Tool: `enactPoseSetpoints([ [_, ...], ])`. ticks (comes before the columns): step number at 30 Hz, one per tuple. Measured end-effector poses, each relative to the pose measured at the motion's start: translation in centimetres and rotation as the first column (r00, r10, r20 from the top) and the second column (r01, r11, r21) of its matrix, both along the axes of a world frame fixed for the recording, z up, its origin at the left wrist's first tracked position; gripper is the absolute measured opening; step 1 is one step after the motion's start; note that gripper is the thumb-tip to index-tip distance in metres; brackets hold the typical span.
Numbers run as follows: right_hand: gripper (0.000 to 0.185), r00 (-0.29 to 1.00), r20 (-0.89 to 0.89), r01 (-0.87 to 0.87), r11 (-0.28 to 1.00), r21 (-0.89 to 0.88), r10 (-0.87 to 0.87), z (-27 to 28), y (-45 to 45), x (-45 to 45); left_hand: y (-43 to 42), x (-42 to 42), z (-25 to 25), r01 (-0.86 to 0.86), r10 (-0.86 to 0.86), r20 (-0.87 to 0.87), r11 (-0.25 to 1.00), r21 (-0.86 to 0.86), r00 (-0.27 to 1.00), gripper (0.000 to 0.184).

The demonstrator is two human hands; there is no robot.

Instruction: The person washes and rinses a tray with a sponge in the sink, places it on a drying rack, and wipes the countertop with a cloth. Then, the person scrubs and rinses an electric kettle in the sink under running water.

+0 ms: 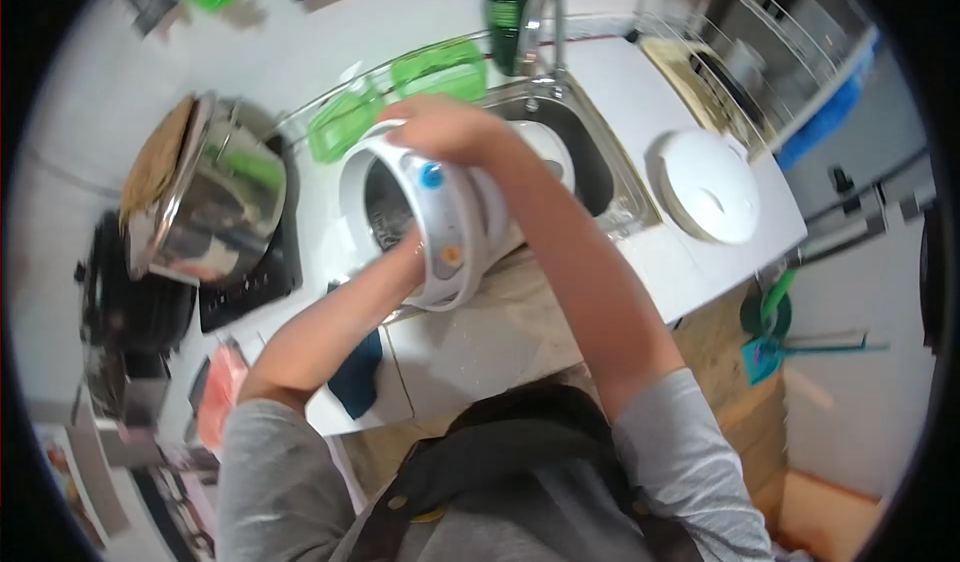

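Observation:
A white rice cooker (462,232) with a blue button and an orange one is tipped on its side over the sink's left part, its dark metallic inside facing left. My right hand (440,130) is closed over its upper rim. My left hand (412,249) reaches into the opening at the lower rim; its fingers are hidden inside, so their grip does not show. Behind the cooker, a round white piece (546,150) lies in the steel sink (597,152), partly covered by my right arm.
A large steel pot (235,202) stands on a black cooktop (255,287) at left. Green containers (440,70), a green soap bottle (507,17) and the faucet (545,32) line the back. A round white lid (710,187) lies right of the sink, near a wire rack (790,52).

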State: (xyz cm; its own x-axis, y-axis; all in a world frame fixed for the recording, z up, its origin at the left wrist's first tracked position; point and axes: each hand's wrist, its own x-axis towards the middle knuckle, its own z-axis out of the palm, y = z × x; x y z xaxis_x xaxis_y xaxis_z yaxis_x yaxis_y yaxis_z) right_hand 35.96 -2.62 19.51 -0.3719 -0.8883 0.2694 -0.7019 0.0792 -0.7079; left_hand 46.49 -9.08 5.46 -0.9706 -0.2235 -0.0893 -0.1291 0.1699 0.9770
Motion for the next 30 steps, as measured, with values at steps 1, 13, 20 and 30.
enactPoseSetpoints([
  [1,0.036,0.999,0.035,-0.033,0.999,-0.006,0.033,-0.2,0.1,-0.2,-0.4,1.6,-1.1,0.129,-0.125,0.037,0.914,-0.385,0.992,0.036],
  [13,0.036,0.931,0.365,-0.069,0.982,0.176,0.000,2.2,0.4,1.0,-7.9,-10.2,-12.1,0.116,-0.051,0.111,0.677,-0.727,0.993,0.036],
  [20,0.037,0.891,0.453,-0.063,0.985,0.162,-0.017,1.8,-0.6,0.6,0.2,-8.2,-10.1,-0.340,0.322,0.162,0.632,0.697,0.933,0.037],
  [30,0.037,0.848,0.527,-0.068,0.976,0.207,-0.053,2.5,-0.4,1.5,0.3,-4.0,4.2,-0.039,0.361,0.028,0.024,0.999,0.932,0.041],
])
